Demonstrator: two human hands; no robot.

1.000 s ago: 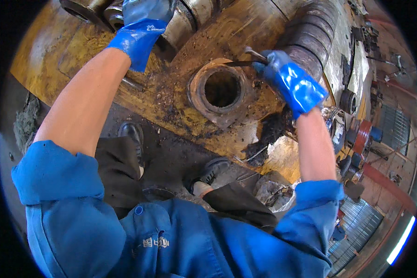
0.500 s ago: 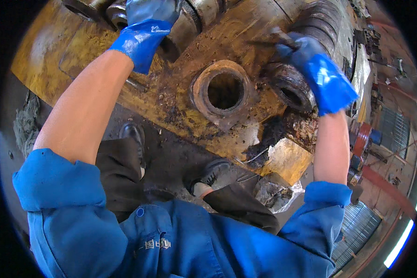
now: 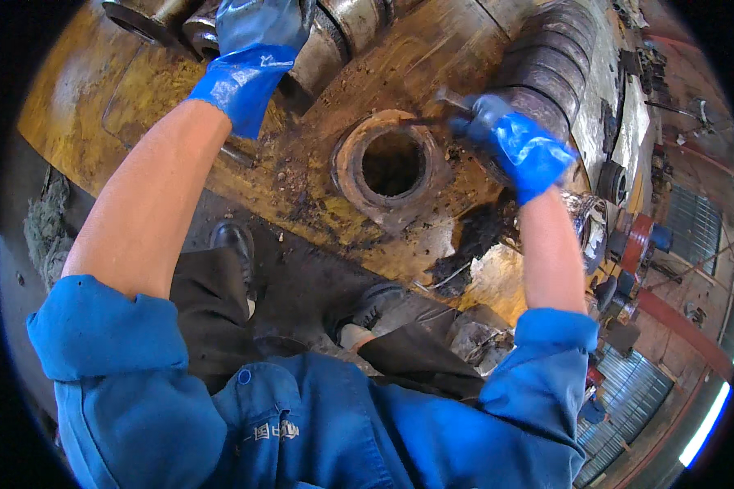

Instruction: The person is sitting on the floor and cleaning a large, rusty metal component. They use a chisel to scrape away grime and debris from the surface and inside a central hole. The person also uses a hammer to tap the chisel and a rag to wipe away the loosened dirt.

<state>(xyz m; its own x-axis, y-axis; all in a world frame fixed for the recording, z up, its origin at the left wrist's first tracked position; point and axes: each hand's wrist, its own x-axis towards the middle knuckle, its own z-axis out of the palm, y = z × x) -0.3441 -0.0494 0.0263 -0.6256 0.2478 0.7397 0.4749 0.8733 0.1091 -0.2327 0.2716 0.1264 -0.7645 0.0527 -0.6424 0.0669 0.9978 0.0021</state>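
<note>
Right hand (image 3: pixel 497 138), upper right of centre, curls round a metal tool (image 3: pixel 452 101); blurred, looks stiff, best held by the gripped end. Rusty ring (image 3: pixel 350 167) sits on the table (image 3: pixel 81 106), mid-frame: probably heavy, rigid, gritty; grab opposite outer sides. Left hand (image 3: pixel 263 31), top edge, by a metal cylinder (image 3: pixel 316 61); fingers cut off, can't tell grip.

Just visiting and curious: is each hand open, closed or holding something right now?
Left hand: cut off at the top edge; open or closed cannot be told.
Right hand: closed around a blurred metal tool.
</note>
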